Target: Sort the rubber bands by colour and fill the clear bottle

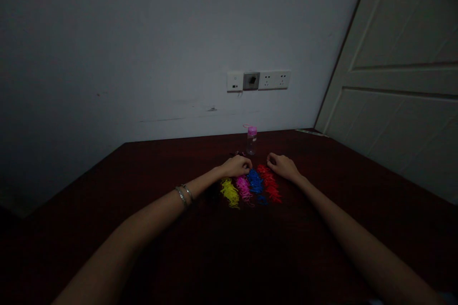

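Note:
Four-colour heaps of thin, short, string-like pieces lie side by side on the dark table. From left to right they are a yellow pile (230,193), a pink pile (244,187), a blue pile (255,182) and a red pile (271,185). My left hand (236,166) is over the far end of the pink pile, its curled fingertips at the edge of the blue one. Beside the red pile's far right side rests my right hand (282,166), fingers curled with thumb and forefinger together. Whatever either hand pinches is too small to see.
Behind my hands stands a clear bottle (251,145) with a pink lid. A small dark item (237,154) lies left of it. Wall sockets (274,79) sit above the brown table (161,162). A panelled door (400,86) is at the right.

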The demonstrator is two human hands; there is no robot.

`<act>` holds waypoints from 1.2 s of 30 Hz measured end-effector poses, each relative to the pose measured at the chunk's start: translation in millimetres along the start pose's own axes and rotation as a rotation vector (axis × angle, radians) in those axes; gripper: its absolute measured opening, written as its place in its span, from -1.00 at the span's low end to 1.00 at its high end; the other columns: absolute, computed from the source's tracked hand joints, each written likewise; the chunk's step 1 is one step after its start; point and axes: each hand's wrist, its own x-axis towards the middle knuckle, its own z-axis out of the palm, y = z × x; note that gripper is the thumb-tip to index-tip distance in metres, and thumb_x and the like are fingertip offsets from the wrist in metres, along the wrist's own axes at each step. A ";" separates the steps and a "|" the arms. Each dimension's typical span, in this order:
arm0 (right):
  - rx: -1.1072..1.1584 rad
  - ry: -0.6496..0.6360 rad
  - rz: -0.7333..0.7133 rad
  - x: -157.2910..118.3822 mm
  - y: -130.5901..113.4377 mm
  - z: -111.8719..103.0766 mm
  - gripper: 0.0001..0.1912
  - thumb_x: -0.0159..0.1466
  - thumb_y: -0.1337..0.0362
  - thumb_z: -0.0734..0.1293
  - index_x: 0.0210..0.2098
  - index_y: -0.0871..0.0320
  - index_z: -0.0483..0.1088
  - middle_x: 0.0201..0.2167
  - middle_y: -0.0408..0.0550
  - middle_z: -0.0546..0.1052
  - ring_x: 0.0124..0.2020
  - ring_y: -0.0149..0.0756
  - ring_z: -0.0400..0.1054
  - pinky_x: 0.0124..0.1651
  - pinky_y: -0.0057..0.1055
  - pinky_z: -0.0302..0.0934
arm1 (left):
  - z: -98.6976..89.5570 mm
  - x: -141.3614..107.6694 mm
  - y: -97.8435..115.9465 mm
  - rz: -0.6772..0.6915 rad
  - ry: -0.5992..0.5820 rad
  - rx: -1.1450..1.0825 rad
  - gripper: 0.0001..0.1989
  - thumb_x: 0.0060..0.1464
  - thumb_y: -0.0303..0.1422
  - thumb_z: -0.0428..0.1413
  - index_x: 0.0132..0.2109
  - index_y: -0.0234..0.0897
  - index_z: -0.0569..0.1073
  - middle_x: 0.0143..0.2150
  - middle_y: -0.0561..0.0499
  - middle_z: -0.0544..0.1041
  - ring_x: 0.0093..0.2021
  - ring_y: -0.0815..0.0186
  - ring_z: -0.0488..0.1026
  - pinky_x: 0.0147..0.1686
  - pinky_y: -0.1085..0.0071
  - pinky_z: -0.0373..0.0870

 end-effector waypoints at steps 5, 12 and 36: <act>0.013 -0.007 0.001 0.6 0.8 0.4 -0.79 0.21 0.16 0.14 -0.29 0.08 0.34 -0.41 -0.10 0.50 -0.42 -0.34 0.34 -0.49 -0.50 -0.07 | 4.4 2.8 -16.8 0.001 0.076 -0.088 -0.75 -0.10 -0.42 0.02 -0.24 -0.29 0.51 -0.44 0.06 0.45 -0.44 0.44 0.32 -0.43 0.57 0.22; 0.009 -0.011 -0.010 0.0 1.4 0.2 -0.78 0.22 0.16 0.13 -0.28 0.09 0.34 -0.40 -0.08 0.50 -0.39 -0.32 0.35 -0.47 -0.50 -0.05 | -4.4 1.7 -77.7 -0.268 0.347 -0.098 -0.73 -0.06 -0.41 -0.01 -0.22 -0.32 0.50 -0.41 0.02 0.47 -0.41 0.40 0.35 -0.38 0.53 0.27; 0.226 -0.063 -0.260 20.5 -28.7 -15.0 -0.73 0.18 0.19 0.19 -0.22 0.15 0.42 -0.44 -0.07 0.49 -0.45 -0.37 0.33 -0.38 -0.51 0.10 | -12.7 -31.3 -177.8 -0.726 0.837 -0.306 -0.77 -0.13 -0.44 0.03 -0.31 -0.39 0.53 -0.45 -0.04 0.50 -0.41 0.36 0.40 -0.36 0.50 0.29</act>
